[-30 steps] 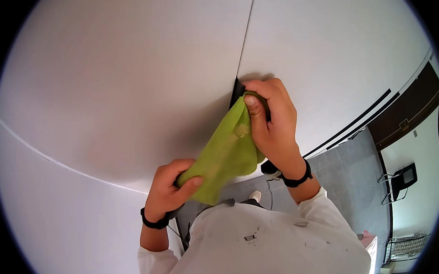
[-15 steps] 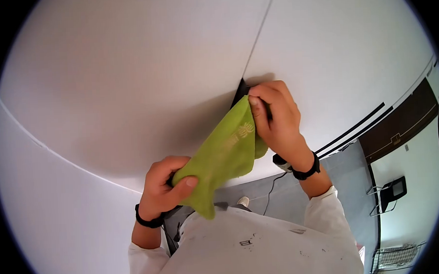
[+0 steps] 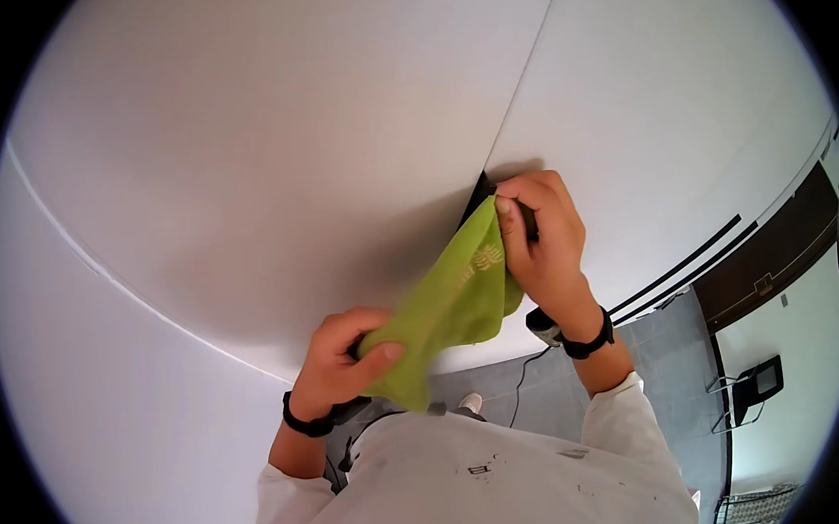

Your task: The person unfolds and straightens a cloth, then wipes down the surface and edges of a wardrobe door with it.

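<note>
A green cloth [image 3: 454, 293] with a pale printed pattern hangs stretched between my hands, in front of a white cabinet-like surface [image 3: 274, 147]. My left hand [image 3: 349, 357] pinches its lower left end between thumb and fingers. Higher up and to the right, my right hand [image 3: 548, 242] grips the top corner, thumb towards me. Just left of my right fingertips is a black recess or handle [image 3: 476, 200] at the lower end of a thin seam. The fingers of my right hand partly hide it. Each wrist wears a black band.
Grey tiled floor [image 3: 663, 368] shows below, with a dark cable [image 3: 521, 386] and a shoe [image 3: 472, 403]. At the right are a dark brown door [image 3: 771, 261], a black chair [image 3: 758, 388] and a wire rack [image 3: 760, 507].
The view has shifted, so the seam and black recess lie further right. Both hands keep their hold on the cloth, whose lower end has shifted and folded slightly.
</note>
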